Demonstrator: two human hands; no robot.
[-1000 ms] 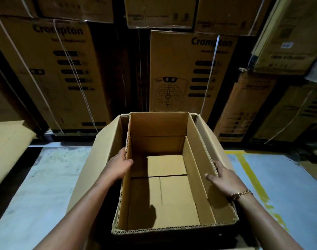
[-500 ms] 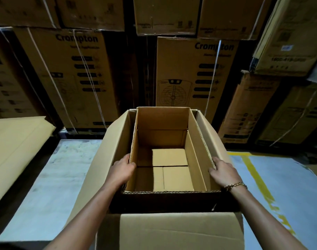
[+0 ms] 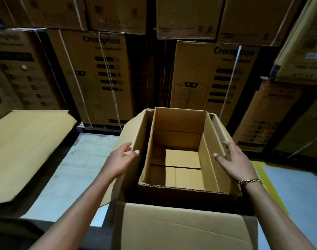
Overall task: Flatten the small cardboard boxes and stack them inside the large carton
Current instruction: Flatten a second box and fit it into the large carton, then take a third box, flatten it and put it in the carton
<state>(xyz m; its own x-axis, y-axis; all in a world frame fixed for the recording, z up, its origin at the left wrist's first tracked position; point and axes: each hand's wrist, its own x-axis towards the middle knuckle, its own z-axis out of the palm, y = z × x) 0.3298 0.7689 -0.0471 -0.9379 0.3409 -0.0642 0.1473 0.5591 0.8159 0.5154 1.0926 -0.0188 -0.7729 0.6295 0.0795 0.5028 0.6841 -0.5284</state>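
Note:
An open brown cardboard box (image 3: 179, 123) sits inside the large carton (image 3: 181, 230), whose side flaps stand up around it. Flat cardboard pieces (image 3: 183, 157) lie on the inner box's bottom. My left hand (image 3: 120, 160) hovers with fingers spread beside the carton's left flap (image 3: 134, 130), not gripping it. My right hand (image 3: 233, 162), with a gold bracelet on the wrist, hovers with fingers spread over the right flap (image 3: 221, 130). Both hands hold nothing.
Stacked printed cartons (image 3: 100, 74) form a wall behind. A big flattened cardboard sheet (image 3: 26, 147) lies at the left. The grey floor (image 3: 67, 175) has a yellow painted line (image 3: 265, 179) at the right.
Both hands have lifted off the inner box's side walls and moved outward, with the fingers now spread. The view has pulled back, showing more of the carton's near flap.

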